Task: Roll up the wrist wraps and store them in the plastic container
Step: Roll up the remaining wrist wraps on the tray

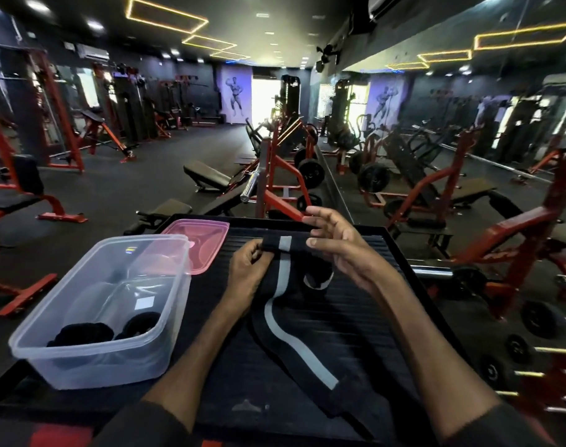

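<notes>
No brand or writing can be read anywhere. A small white label (144, 303) sits on the clear container (65, 321), but it looks blank from here.

The container stands on the left of the dark ribbed worktop (372, 317), open, and inside its near end lie two black rolls (81, 333), side by side; their detail is hard to make out through the cloudy wall. The pink lid (207, 235) lies behind the container, at the far left of the worktop, partly hidden by its far corner.

In the middle of the worktop lies a long black wrap (294, 343) with a grey stripe. Its far end is lifted between the two hands and folded over into the start of a roll; the rest runs toward the near side in a curve and lies flat. Its near end goes dark against the worktop, so I cannot tell exactly where it stops. Just right of it, under the right wrist, there is another dark piece with grey edge (318, 279), mostly hidden; it may be a second wrap.

The left hand (248, 269) is closed, its fingers pinching the left side of the folded end. The right hand (336, 243) is half open: its thumb presses the right side of the fold, and the other fingers are spread and loose above it. Both forearms come from dark sleeves cut off by the bottom edge.

Behind, red and black gym machines are blurred.
</notes>
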`<act>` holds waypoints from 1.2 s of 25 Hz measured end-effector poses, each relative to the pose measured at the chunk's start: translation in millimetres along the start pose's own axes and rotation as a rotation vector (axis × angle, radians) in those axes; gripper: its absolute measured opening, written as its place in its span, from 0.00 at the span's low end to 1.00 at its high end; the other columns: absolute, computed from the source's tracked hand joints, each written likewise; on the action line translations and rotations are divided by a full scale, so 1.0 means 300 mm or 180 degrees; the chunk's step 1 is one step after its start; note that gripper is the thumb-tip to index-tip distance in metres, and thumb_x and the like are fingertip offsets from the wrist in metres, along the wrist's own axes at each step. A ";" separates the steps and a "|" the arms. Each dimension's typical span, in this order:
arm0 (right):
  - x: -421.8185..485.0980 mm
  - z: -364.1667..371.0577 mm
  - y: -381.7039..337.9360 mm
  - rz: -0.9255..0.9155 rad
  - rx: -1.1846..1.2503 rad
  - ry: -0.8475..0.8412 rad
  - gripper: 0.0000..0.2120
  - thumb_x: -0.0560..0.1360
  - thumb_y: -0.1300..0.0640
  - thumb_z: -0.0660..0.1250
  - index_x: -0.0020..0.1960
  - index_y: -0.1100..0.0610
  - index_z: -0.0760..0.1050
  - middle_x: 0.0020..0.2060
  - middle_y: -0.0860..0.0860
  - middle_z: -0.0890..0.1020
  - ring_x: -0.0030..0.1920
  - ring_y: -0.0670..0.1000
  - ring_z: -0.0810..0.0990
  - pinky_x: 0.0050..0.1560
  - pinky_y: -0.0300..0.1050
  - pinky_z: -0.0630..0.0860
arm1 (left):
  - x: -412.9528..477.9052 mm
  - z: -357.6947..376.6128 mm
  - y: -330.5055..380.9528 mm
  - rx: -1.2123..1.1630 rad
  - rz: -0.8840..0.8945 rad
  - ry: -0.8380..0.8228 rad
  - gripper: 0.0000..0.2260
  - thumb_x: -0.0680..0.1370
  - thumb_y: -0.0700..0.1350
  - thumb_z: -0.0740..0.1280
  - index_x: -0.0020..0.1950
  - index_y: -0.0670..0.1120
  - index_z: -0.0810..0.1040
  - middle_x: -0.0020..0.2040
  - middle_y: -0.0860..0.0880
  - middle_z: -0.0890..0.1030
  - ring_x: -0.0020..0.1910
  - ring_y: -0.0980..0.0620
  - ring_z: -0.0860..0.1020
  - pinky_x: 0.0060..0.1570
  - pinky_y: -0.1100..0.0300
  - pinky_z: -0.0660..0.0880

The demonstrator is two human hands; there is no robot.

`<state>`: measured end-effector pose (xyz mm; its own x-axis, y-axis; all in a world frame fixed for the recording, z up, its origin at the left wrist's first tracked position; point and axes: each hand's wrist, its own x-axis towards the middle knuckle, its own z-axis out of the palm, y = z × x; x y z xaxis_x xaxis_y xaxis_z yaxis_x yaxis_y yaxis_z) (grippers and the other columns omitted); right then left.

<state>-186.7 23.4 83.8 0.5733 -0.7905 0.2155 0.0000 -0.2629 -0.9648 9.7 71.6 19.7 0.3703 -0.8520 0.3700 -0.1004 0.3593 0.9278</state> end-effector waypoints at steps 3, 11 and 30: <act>0.047 0.085 0.026 -0.0556 -0.1722 -0.0095 0.21 0.73 0.60 0.75 0.62 0.45 0.77 0.62 0.42 0.75 0.66 0.37 0.68 0.65 0.30 0.63 | 0.012 -0.017 -0.009 -0.0193 -0.0108 -0.0054 0.10 0.77 0.43 0.67 0.55 0.43 0.83 0.52 0.42 0.86 0.50 0.49 0.83 0.53 0.53 0.78; 0.128 0.101 0.079 -0.1137 -0.1390 0.0628 0.13 0.69 0.70 0.77 0.52 0.62 0.84 0.44 0.47 0.85 0.38 0.35 0.81 0.41 0.28 0.73 | 0.053 -0.087 -0.054 -0.0295 -0.0577 -0.0556 0.10 0.80 0.41 0.68 0.58 0.38 0.81 0.55 0.40 0.84 0.54 0.46 0.81 0.58 0.50 0.76; 0.121 0.062 0.066 0.0269 0.0688 0.0068 0.08 0.76 0.60 0.72 0.55 0.56 0.84 0.53 0.55 0.86 0.52 0.51 0.84 0.57 0.49 0.79 | 0.067 -0.071 0.002 0.0160 0.0482 -0.0480 0.15 0.72 0.32 0.76 0.50 0.51 0.81 0.50 0.53 0.85 0.53 0.57 0.83 0.55 0.64 0.78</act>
<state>-150.7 -0.2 69.7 0.5613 -0.8168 0.1334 0.1296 -0.0725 -0.9889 36.7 62.8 26.9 0.2054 -0.8385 0.5047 -0.1917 0.4712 0.8609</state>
